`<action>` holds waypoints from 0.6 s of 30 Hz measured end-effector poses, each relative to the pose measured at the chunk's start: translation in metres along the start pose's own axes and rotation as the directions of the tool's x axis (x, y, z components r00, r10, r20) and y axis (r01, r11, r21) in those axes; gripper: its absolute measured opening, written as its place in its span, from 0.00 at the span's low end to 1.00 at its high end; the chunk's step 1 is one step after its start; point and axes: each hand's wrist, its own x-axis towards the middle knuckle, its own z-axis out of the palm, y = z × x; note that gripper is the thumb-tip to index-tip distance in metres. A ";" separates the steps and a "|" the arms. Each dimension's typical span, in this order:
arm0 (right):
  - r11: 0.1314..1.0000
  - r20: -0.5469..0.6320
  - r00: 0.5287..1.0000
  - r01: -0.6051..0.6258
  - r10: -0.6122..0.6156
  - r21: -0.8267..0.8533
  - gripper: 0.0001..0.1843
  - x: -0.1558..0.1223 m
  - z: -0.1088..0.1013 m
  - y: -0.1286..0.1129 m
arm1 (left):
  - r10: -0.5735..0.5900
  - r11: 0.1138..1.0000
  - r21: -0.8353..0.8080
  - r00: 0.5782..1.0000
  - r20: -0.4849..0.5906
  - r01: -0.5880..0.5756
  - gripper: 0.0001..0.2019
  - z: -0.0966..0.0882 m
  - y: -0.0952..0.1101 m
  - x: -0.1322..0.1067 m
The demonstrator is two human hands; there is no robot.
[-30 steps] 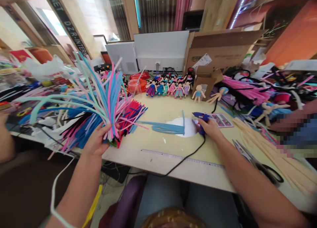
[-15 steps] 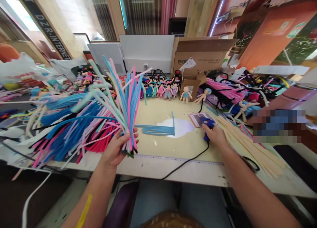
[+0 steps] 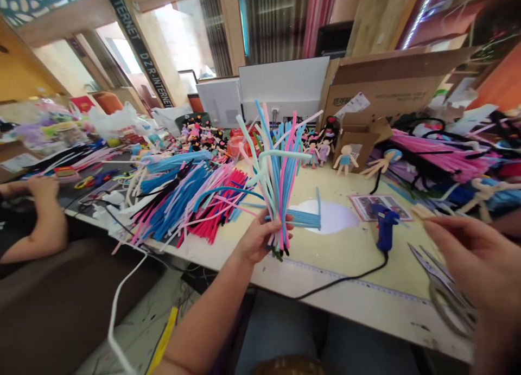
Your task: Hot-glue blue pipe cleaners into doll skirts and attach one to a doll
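Note:
My left hand (image 3: 260, 236) is closed round the lower ends of an upright bunch of pipe cleaners (image 3: 279, 174), pink, blue and pale green. Beneath and behind it, a row of blue-grey pipe cleaners (image 3: 305, 218) lies on the table with one bent upward. My right hand (image 3: 472, 250) is at the right, its fingers pinched at a beige bundle of pipe cleaners (image 3: 422, 211), mostly hidden by the hand. Scissors (image 3: 437, 288) lie just below that hand. The blue glue gun (image 3: 385, 226) rests on the table, untouched.
Heaps of coloured pipe cleaners (image 3: 175, 201) lie at left and more pink ones (image 3: 435, 152) at right. Small dolls (image 3: 345, 159) stand by a cardboard box (image 3: 378, 93). A printed card (image 3: 358, 205) lies behind the glue gun, whose cord crosses the front. Another person's arm (image 3: 43, 217) is at far left.
My right hand has let go of the glue gun and moved right to the beige pipe cleaners. The view has swung left; my left hand still holds the bunch.

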 end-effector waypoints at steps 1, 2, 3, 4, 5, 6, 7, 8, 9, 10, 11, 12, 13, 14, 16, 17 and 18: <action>0.992 0.105 0.992 0.057 -0.069 0.113 0.17 -0.008 0.006 -0.022 | -0.002 1.000 0.001 1.000 0.011 0.002 0.17 0.003 -0.002 0.001; 0.972 0.218 0.963 0.112 -0.158 0.209 0.15 -0.015 0.015 -0.045 | -0.005 1.000 0.001 1.000 0.023 0.005 0.17 0.005 -0.005 0.003; 0.944 0.309 0.920 0.146 -0.240 0.297 0.15 -0.020 0.027 -0.065 | -0.010 1.000 0.001 0.999 0.037 0.010 0.17 0.008 -0.007 0.003; 0.917 0.380 0.871 0.169 -0.311 0.361 0.14 -0.023 0.041 -0.083 | -0.015 1.000 -0.001 0.999 0.051 0.015 0.17 0.010 -0.009 0.004; 0.894 0.405 0.839 0.192 -0.364 0.405 0.13 -0.025 0.054 -0.097 | -0.018 1.000 -0.004 0.998 0.063 0.018 0.18 0.012 -0.011 0.004; 0.876 0.414 0.819 0.204 -0.397 0.437 0.12 -0.024 0.067 -0.108 | -0.021 1.000 -0.007 0.997 0.074 0.021 0.18 0.013 -0.013 0.004; 0.866 0.413 0.819 0.188 -0.399 0.464 0.12 -0.022 0.079 -0.116 | -0.024 1.000 -0.009 0.996 0.084 0.024 0.18 0.014 -0.014 0.003; 0.862 0.418 0.827 0.148 -0.377 0.485 0.11 -0.019 0.089 -0.121 | -0.025 1.000 -0.011 0.996 0.090 0.026 0.18 0.015 -0.016 0.002; 0.862 0.427 0.837 0.099 -0.342 0.496 0.11 -0.016 0.097 -0.124 | -0.025 1.000 -0.010 0.995 0.094 0.026 0.18 0.015 -0.016 0.001; 0.863 0.430 0.850 0.055 -0.305 0.502 0.10 -0.013 0.104 -0.126 | -0.023 1.000 -0.008 0.995 0.096 0.024 0.18 0.015 -0.017 -0.001; 0.863 0.433 0.859 0.020 -0.274 0.505 0.11 -0.009 0.109 -0.127 | -0.024 1.000 -0.003 0.995 0.096 0.024 0.18 0.015 -0.018 -0.002; 0.862 0.432 0.866 -0.002 -0.252 0.507 0.12 -0.007 0.112 -0.128 | -0.023 1.000 0.004 0.995 0.095 0.023 0.18 0.014 -0.018 -0.003; 0.861 0.426 0.873 -0.013 -0.238 0.508 0.13 -0.005 0.114 -0.130 | -0.022 1.000 0.013 0.995 0.094 0.021 0.18 0.014 -0.019 -0.004; 0.862 0.420 0.878 -0.016 -0.231 0.507 0.14 -0.005 0.116 -0.132 | -0.023 0.999 0.026 0.995 0.095 0.021 0.18 0.013 -0.020 -0.005; 0.873 0.405 0.889 -0.011 -0.215 0.488 0.15 -0.004 0.118 -0.136 | -0.020 0.998 0.053 0.996 0.091 0.016 0.18 0.010 -0.022 -0.006; 0.881 0.393 0.896 -0.003 -0.207 0.473 0.15 -0.005 0.118 -0.137 | -0.017 0.998 0.065 0.996 0.088 0.012 0.19 0.009 -0.023 -0.006; 0.889 0.380 0.902 0.006 -0.202 0.458 0.15 -0.005 0.119 -0.139 | -0.011 0.997 0.075 0.996 0.085 0.005 0.19 0.007 -0.025 -0.006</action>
